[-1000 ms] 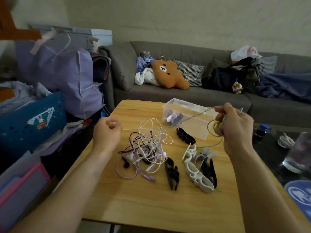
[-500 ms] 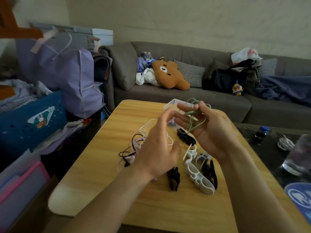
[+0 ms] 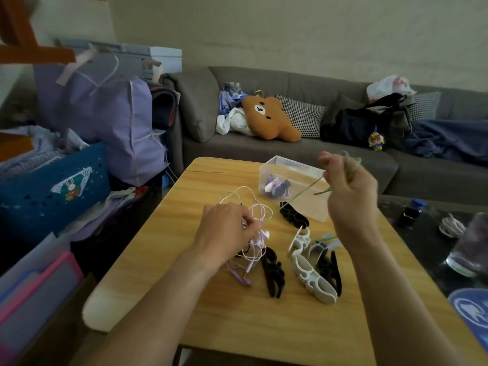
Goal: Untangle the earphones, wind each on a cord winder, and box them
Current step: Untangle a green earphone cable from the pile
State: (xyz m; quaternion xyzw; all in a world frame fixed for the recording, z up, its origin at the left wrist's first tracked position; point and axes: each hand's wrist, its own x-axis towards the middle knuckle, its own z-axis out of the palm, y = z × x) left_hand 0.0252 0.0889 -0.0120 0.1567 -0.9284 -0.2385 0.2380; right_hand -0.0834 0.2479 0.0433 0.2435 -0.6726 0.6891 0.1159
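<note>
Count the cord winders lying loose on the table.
6, though the hands may hide more. Black ones: by the clear box, by the tangled earphones, and rightmost. White ones: a long one in front and one behind it. A grey one lies between.

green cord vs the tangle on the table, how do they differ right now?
The green cord is one strand, lifted off the table and gripped by the right hand. The tangle is several pink, white and dark cords knotted together, lying on the table under the left hand. Green runs fairly taut down toward the tangle; the tangle's loops lie slack. Both are thin earphone cords, neither on a winder yet.
</note>
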